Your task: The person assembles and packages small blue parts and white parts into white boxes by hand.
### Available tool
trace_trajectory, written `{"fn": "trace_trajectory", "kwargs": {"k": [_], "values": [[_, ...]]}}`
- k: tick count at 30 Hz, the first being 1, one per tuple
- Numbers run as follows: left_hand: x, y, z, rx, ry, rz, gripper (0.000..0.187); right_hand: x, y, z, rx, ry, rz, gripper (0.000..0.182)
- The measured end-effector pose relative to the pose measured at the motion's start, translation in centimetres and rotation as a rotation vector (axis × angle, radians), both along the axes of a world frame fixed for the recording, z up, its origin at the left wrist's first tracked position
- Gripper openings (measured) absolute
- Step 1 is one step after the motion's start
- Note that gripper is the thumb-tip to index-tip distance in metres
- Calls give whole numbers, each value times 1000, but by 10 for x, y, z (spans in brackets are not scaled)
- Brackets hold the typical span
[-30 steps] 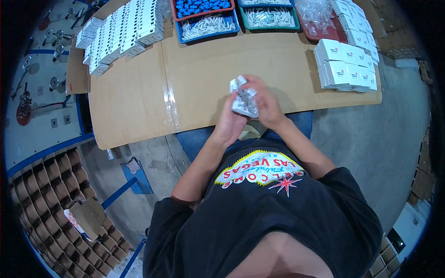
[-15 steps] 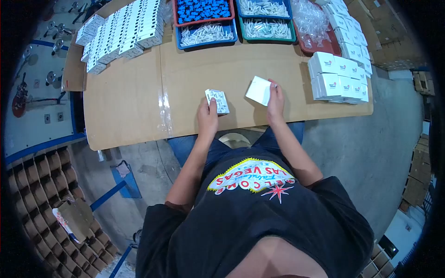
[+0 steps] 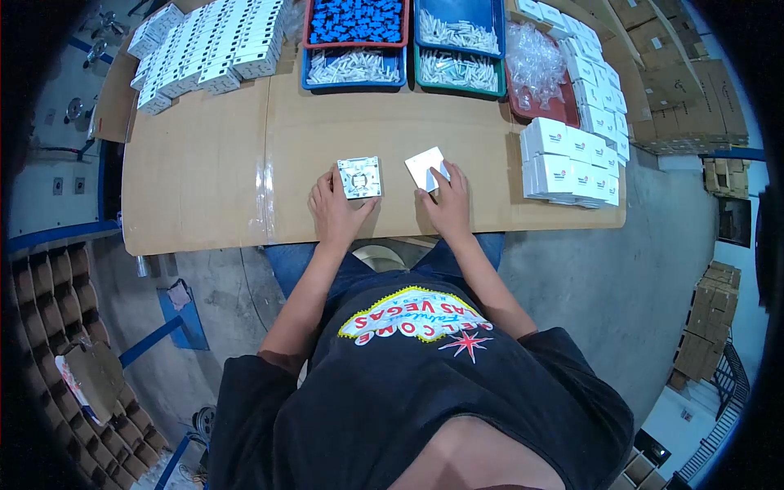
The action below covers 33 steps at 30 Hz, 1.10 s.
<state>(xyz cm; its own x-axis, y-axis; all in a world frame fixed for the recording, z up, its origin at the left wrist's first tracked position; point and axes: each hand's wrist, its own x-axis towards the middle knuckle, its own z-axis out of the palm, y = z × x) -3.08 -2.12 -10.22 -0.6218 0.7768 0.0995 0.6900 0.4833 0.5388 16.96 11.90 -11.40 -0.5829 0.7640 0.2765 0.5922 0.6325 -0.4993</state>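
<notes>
My left hand (image 3: 337, 211) is at a small square box with a black-and-white printed face (image 3: 360, 177), which lies face up on the cardboard tabletop. The fingers press along its left side and the thumb is at its lower right corner. To the right, my right hand (image 3: 447, 202) grips a plain white box (image 3: 424, 167), turned at an angle to me. Its thumb is on the near edge and its fingers reach over the right side, partly covering it. A gap separates the two boxes.
The cardboard-covered table (image 3: 196, 180) bears rows of white boxes (image 3: 220, 49) at the back left and stacked white boxes (image 3: 563, 167) at the right. Trays hold blue pieces (image 3: 357, 20) and white tube-like pieces (image 3: 353, 67). Clear plastic bags (image 3: 535, 61) fill a red tray (image 3: 563, 106).
Both hands have come down closer to the tabletop and their grips have shifted. The printed box now shows its printed face upward. The white box has moved toward the printed one. The camera view has shifted slightly.
</notes>
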Motion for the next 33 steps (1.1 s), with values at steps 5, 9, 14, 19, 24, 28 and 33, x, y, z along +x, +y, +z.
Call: {"fn": "trace_trajectory", "kwargs": {"k": [5, 9, 14, 19, 24, 28, 33], "values": [[-2, 4, 0, 3, 9, 3, 98, 0, 2, 7, -7, -27, -104, 54], [-2, 3, -21, 102, 113, -41, 95, 4, -1, 6, 67, -127, -238, 53], [-1, 6, -16, 24, 155, -116, 101, 7, -3, 7, 53, -47, -283, 53], [2, 6, -13, 26, 152, -140, 106, 9, 9, 13, 58, 34, -282, 47], [4, 12, -3, -38, 77, -99, 115, 12, 66, 62, 47, 175, -234, 36], [6, 15, -1, -47, 90, -91, 119, 24, 163, 154, 181, 204, -109, 26], [6, 18, -4, -66, 55, -85, 119, 53, 354, 186, 52, -168, -314, 24]]}}
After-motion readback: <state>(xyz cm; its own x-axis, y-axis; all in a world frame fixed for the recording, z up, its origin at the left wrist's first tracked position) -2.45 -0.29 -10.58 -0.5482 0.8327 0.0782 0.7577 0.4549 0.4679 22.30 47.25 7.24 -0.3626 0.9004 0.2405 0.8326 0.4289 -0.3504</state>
